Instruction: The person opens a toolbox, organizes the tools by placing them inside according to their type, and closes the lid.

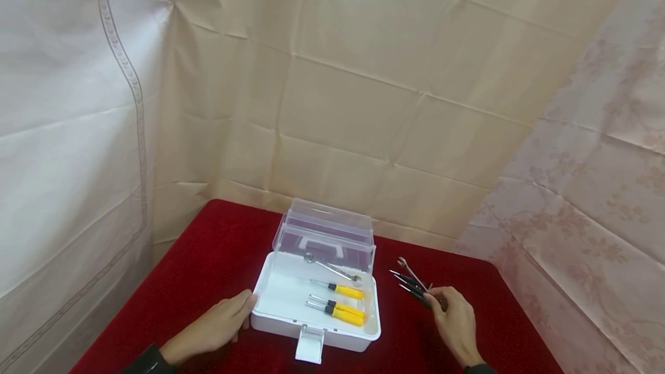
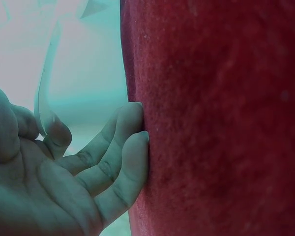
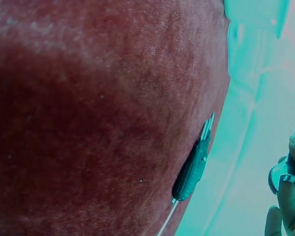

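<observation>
A white toolbox (image 1: pixel 280 290) stands with its clear lid tipped back. Inside lie a silver wrench (image 1: pixel 332 269) and several screwdrivers with yellow handles (image 1: pixel 348 317). My left hand (image 1: pixel 228 319) pinches the box's left rim; in the left wrist view its other fingers reach down to the red cloth. To the right of the box, my right hand (image 1: pixel 457 319) holds a second wrench (image 1: pixel 413 273) by one end, its far end pointing up and away. Several screwdrivers with black handles (image 1: pixel 410 288) lie on the cloth beside that hand, partly overlapped by the wrench and fingers.
Red cloth (image 1: pixel 228 235) covers the table. The transparent lid (image 1: pixel 327 229) leans toward the back edge, and a white latch (image 1: pixel 310 344) hangs down at the box's front. Beige sheeting (image 1: pixel 353 108) hangs behind the table, with pale patterned sheets at both sides.
</observation>
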The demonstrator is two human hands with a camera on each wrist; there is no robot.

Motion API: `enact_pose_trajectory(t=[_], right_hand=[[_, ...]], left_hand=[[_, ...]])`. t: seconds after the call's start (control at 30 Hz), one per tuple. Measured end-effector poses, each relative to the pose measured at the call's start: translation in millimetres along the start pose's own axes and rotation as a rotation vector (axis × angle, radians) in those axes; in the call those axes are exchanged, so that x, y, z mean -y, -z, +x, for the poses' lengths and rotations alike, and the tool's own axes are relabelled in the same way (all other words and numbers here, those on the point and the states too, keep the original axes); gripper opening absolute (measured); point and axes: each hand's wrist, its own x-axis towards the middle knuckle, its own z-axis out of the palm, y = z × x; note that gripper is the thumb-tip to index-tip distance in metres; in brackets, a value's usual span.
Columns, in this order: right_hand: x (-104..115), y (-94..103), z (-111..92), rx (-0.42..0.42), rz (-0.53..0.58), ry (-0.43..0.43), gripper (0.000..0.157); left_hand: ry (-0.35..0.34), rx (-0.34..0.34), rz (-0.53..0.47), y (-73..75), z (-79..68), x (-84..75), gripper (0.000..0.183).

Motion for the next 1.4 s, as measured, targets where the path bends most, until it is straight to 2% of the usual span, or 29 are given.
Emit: enact_pose_trajectory(t=[0.57, 0.8, 1.1, 1.4], right_hand=[[17.6, -12.5, 6.9, -0.016, 0.049, 0.050, 0.013], [23.9, -17.2, 8.0, -0.047, 0.072, 0.108, 0.017], [33.9, -20.9, 9.3, -0.023, 0.104, 0.129, 0.016], [39.3, -22.5, 10.5, -0.038, 0.099, 0.163, 0.017]], left_hand=[[0.005, -0.004, 0.011, -0.6, 1.6, 0.6, 0.030], [0.004, -0.008, 0.013, -1.0, 0.9, 0.1, 0.031], [0.004, -0.002, 0.004, -0.5, -0.5, -2.3, 0.030], [0.000, -0.002, 0.006, 0.2, -1.0, -2.5, 0.030]])
